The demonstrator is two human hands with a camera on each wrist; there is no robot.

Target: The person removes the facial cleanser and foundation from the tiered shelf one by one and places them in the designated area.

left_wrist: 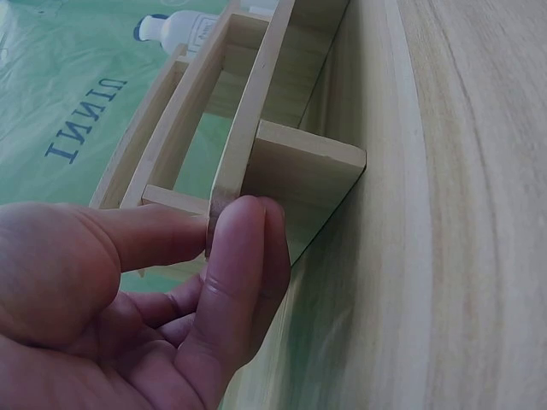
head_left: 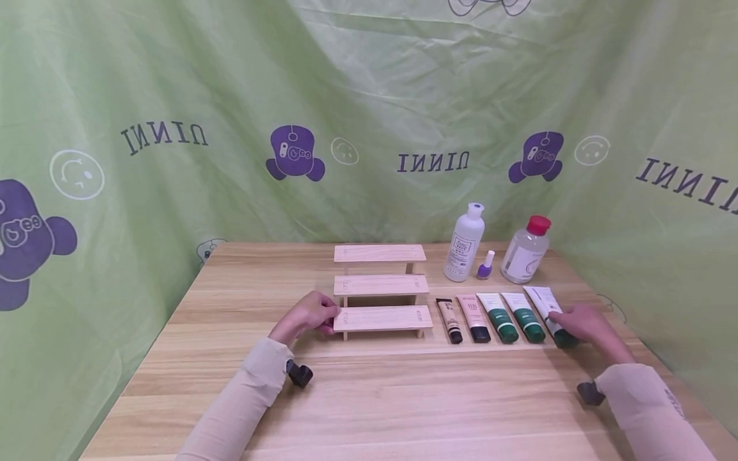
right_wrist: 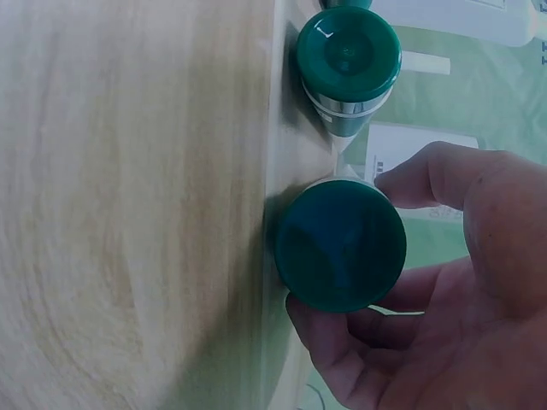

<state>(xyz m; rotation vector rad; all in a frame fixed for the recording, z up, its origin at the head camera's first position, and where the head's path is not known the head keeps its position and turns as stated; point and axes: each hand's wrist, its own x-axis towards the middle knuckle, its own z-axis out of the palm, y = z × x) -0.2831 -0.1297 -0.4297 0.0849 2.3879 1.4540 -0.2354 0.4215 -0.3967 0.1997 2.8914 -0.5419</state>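
A three-step wooden display rack (head_left: 382, 318) stands at the middle of the table. My left hand (head_left: 314, 312) pinches the left end of its lowest board between thumb and fingers; the left wrist view shows the pinched wooden edge (left_wrist: 229, 171) close up. At the right end of a row of tubes, my right hand (head_left: 585, 320) holds a white squeeze tube (head_left: 542, 301) with a dark green cap (right_wrist: 342, 246), thumb on one side and fingers on the other. The tube lies on the table. Beside it lies a similar white and green tube (head_left: 523, 318).
Further left in the row are another green-capped tube (head_left: 498, 318), a pink tube (head_left: 474, 318) and a slim beige tube (head_left: 449, 320). Behind stand a white bottle (head_left: 464, 246), a purple nail polish bottle (head_left: 485, 266) and a red-capped clear bottle (head_left: 524, 253). A green curtain (head_left: 369, 192) hangs behind the table.
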